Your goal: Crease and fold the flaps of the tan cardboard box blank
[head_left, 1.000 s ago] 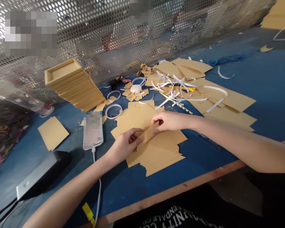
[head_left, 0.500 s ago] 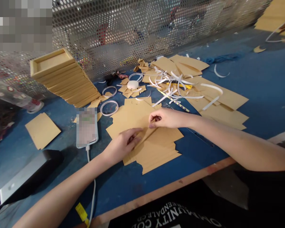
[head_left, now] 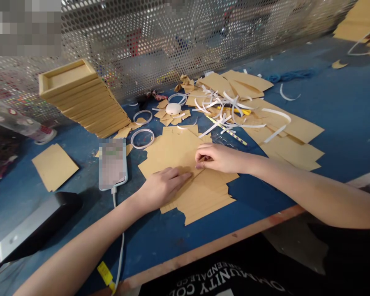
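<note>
Two bare hands, the left hand (head_left: 162, 188) and the right hand (head_left: 215, 158), were at work over a pile of notched brown sheets (head_left: 208, 201), which lay on the blue table (head_left: 160, 246) to the right of the phone (head_left: 113, 164). The left hand lay palm down, its fingers extended and pressed against the paper; the right hand, farther to the right of the phone, had its thumb and fingertips drawn close together at a folded edge (head_left: 195, 177), though whether they pinched the paper could not be told. Beyond the phone and to its left, a leaning stack of shallow brown trays (head_left: 86, 100) stood near the perforated metal screen (head_left: 179, 45), the uppermost with its walls raised: by appearances, the finished share of the work. The folding under the fingers looked only partly done, with the rest of the pile lying flat and, it seemed, unfolded; how many sheets remained could not be counted. Plain brown cards (head_left: 55, 167) sat to the left of the phone, a pale ring (head_left: 142, 147) just to its right, and a tangle of white strips (head_left: 216, 126) farther off that way, among more flat brown sheets (head_left: 305, 127)
</note>
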{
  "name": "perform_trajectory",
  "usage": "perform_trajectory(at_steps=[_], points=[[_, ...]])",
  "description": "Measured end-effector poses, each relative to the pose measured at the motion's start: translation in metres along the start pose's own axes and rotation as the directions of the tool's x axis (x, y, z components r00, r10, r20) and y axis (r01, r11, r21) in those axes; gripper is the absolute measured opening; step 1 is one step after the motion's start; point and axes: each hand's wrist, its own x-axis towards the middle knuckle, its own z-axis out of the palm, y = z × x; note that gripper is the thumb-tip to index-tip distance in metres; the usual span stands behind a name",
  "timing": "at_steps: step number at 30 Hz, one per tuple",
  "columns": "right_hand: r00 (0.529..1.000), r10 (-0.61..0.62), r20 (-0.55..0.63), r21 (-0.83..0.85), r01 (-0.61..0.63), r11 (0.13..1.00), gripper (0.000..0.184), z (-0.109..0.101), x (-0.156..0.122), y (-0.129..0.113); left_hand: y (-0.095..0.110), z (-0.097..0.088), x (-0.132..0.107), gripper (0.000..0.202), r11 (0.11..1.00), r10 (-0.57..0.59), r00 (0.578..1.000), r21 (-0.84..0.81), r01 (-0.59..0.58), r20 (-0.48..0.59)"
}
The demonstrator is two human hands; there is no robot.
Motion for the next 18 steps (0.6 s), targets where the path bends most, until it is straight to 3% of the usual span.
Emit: perform_trajectory(at_steps=[12, 18], points=[[0.999, -0.045, -0.010, -0.087, 0.044, 0.995, 0.013, 0.0042, -0.0007, -0.0003, 0.0017, 0.0031, -0.0008, 0.039, 0.988, 0.038, 0.999, 0.146, -0.042, 0.028], [0.996, -0.026, -0.081, -0.143, 0.015, 0.990, 0.009, 0.0099, -0.0029, -0.0015, 0.0006, 0.0003, -0.0012, 0.036, 0.987, -0.008, 1.000, 0.160, 0.007, 0.004]])
